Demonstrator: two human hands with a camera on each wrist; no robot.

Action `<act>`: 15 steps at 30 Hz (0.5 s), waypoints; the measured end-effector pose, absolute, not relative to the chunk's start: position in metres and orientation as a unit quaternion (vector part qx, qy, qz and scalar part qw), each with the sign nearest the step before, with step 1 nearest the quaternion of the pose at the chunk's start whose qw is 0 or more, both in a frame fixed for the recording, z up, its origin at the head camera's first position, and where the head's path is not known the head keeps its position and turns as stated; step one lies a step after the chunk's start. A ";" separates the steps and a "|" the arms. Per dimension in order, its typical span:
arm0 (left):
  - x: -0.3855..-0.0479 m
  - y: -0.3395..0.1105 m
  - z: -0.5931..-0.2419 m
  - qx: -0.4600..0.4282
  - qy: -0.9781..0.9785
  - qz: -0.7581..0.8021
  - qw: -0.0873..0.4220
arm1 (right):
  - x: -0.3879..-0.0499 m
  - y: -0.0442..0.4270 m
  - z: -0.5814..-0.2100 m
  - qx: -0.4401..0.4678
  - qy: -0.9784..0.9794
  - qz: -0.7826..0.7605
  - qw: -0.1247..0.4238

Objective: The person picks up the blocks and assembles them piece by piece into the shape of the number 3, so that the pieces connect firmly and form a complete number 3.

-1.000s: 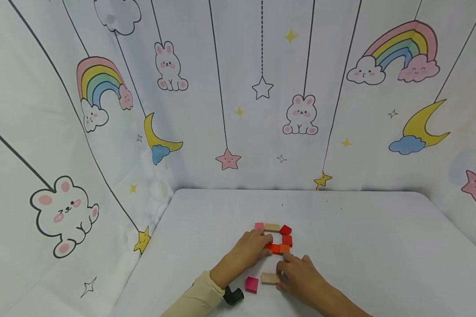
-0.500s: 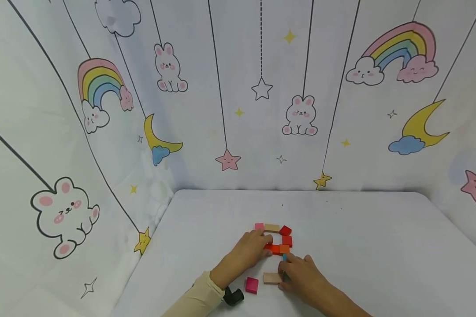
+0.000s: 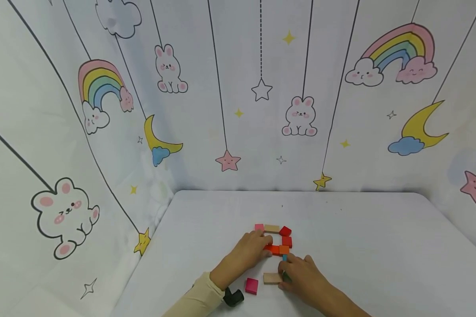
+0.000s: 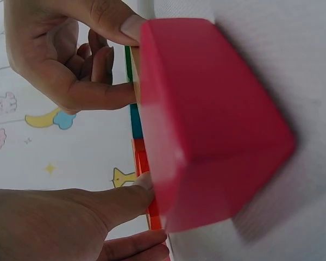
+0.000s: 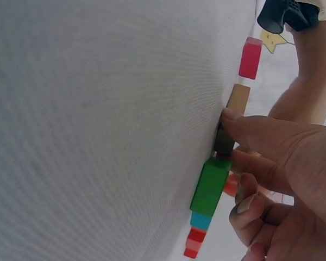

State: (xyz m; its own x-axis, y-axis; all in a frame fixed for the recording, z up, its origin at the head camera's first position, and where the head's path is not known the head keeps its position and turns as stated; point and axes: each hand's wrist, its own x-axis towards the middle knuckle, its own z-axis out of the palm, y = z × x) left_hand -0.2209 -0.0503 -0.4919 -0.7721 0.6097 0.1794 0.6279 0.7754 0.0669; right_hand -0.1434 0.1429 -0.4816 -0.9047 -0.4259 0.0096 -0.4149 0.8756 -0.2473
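My right hand point(image 3: 303, 279) pinches the right end of a flat wooden block point(image 3: 272, 278) between thumb and index finger. A green block point(image 5: 211, 186) lies just beyond that end, with a blue block point(image 5: 200, 220) behind it. My left hand point(image 3: 249, 252) holds the left end of an orange-red block point(image 3: 274, 250) between thumb and index finger. An orange block point(image 3: 284, 249) adjoins it on the right. The hand hides part of what lies beneath. Nearest the left wrist, a crimson block point(image 4: 223, 119) lies apart, left of the wooden one.
Behind the hands, a pink block point(image 3: 259, 227), another wooden block point(image 3: 271, 229), a red five-sided block point(image 3: 285, 231) and a red block point(image 3: 287, 241) form a bent row. A black wrist device point(image 3: 234, 297) sits by the left sleeve. The white table point(image 3: 361, 246) meets a printed backdrop.
The wooden block has shifted slightly to the right with my right hand, and more of the blue and green blocks shows. My left hand stays in place.
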 end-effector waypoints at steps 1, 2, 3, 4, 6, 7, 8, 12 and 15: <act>-0.221 -0.050 -0.492 -0.329 -0.939 -0.063 0.073 | -0.144 0.143 -0.482 -0.215 0.969 -0.123 0.023; -0.221 -0.050 -0.492 -0.329 -0.939 -0.064 0.073 | -0.144 0.143 -0.482 -0.214 0.969 -0.122 0.024; -0.221 -0.050 -0.492 -0.329 -0.939 -0.065 0.073 | -0.144 0.142 -0.482 -0.213 0.969 -0.122 0.025; -0.221 -0.050 -0.493 -0.329 -0.939 -0.065 0.073 | -0.144 0.142 -0.482 -0.212 0.969 -0.121 0.025; -0.221 -0.050 -0.493 -0.329 -0.939 -0.065 0.072 | -0.145 0.142 -0.483 -0.207 0.970 -0.123 0.027; -0.221 -0.050 -0.493 -0.329 -0.939 -0.065 0.072 | -0.145 0.142 -0.482 -0.205 0.971 -0.123 0.027; -0.221 -0.050 -0.494 -0.329 -0.939 -0.065 0.072 | -0.145 0.142 -0.482 -0.206 0.971 -0.122 0.026; -0.221 -0.050 -0.494 -0.329 -0.940 -0.063 0.072 | -0.145 0.142 -0.482 -0.202 0.971 -0.127 0.027; -0.221 -0.050 -0.493 -0.329 -0.940 -0.063 0.071 | -0.145 0.142 -0.482 -0.203 0.971 -0.126 0.029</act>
State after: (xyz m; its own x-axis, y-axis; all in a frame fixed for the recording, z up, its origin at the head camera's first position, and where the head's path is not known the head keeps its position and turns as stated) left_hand -0.2213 -0.0497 -0.4933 -0.7740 0.6088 0.1739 0.6265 0.7762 0.0711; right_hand -0.1451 0.1422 -0.4816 -0.9162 -0.4007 -0.0055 -0.3860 0.8861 -0.2566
